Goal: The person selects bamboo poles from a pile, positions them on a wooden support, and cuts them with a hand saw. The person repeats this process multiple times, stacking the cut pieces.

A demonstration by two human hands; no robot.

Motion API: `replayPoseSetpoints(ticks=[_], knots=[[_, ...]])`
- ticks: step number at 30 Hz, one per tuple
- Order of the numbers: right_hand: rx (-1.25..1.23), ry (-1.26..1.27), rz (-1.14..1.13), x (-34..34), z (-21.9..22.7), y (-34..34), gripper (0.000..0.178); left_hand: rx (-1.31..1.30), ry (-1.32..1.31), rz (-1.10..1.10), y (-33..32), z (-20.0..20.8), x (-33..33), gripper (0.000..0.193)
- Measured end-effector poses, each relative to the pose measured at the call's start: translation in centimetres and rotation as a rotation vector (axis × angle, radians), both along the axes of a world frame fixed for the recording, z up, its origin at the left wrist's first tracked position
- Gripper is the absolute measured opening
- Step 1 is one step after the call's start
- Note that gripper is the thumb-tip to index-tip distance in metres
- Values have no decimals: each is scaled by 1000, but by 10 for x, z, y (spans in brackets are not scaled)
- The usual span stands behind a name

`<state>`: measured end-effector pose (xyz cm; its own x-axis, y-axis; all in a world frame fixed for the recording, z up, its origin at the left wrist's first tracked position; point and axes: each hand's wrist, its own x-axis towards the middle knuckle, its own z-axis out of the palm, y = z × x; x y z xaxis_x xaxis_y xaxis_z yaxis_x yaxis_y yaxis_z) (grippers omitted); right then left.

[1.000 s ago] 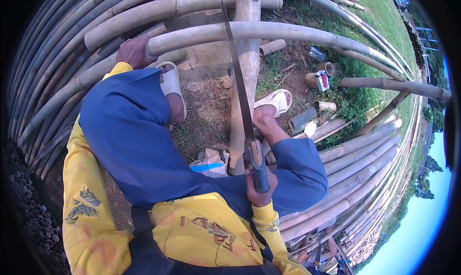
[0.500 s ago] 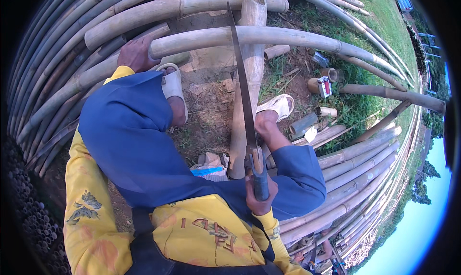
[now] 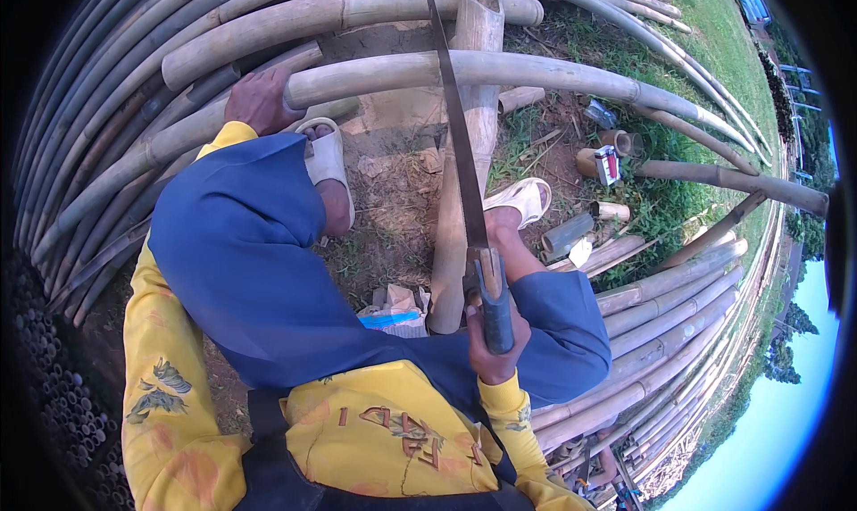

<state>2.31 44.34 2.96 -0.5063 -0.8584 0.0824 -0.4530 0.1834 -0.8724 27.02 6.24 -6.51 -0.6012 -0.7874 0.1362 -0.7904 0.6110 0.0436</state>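
Observation:
My right hand is wrapped round the dark handle of a handsaw. Its long blade points away from me and crosses a bamboo pole held sideways in front of my legs. Where they meet, the depth of any cut cannot be made out. My left hand grips the same pole farther left, with the fingers over its top. Under the pole, a thick upright-looking bamboo post runs from far to near, just right of the blade.
Bamboo poles lie stacked at the left and lower right. Short bamboo offcuts and a red and white pack lie at the right. A crumpled paper bag sits near my lap. My sandaled feet flank the post.
The saw and my right hand have slid a little away from me, so the blade reaches farther past the pole. My left hand keeps its hold on the pole.

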Motion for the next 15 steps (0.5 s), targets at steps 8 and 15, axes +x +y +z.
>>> replayPoseSetpoints(ticks=[8,15], knots=[[-156,-191,86,-37,-27,-158,10,259,-108,7,-11,18,-15,68],[-122,-185,73,-31,-35,-150,15,1141,-94,19,-68,36,-17,103]])
